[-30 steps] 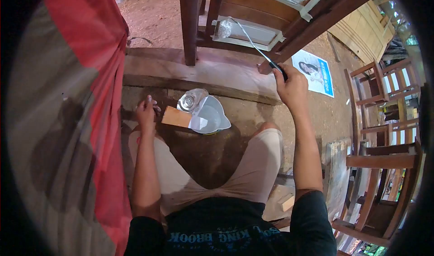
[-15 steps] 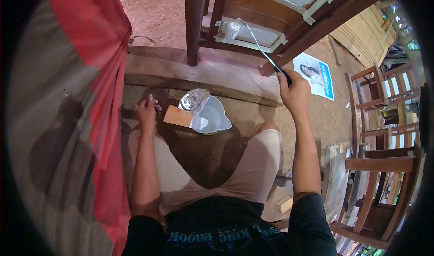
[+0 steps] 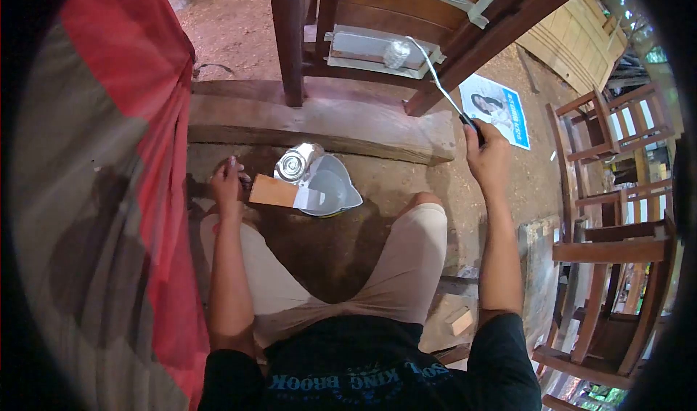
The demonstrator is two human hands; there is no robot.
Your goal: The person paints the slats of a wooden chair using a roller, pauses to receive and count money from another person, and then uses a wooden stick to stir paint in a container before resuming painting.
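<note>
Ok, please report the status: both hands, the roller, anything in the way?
Right hand grips roller, its head at taped white panel. Left hand beside brown board. Wooden beam lies between panel and tray.

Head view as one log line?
right hand | holds black-handled white paint roller at tape-edged white panel | left hand | near brown rectangular board

Poster (image 3: 494,110) lay on the ground just beyond the grip (image 3: 488,155), a blue lettered strip along one edge. Pale panelled woodwork (image 3: 577,41) lay farther out, beyond and to the right. Brown chair-like frames (image 3: 613,251) crowded the far right of the grip, some slatted. Worn board (image 3: 539,273) and small pale wood block (image 3: 459,321) sat nearer the wearer than the grip. Thick timber beam (image 3: 392,136) ran left of it. Red and grey-brown sheeting (image 3: 170,266) hung in folds, well apart, far left, shadows across its duller part
</note>
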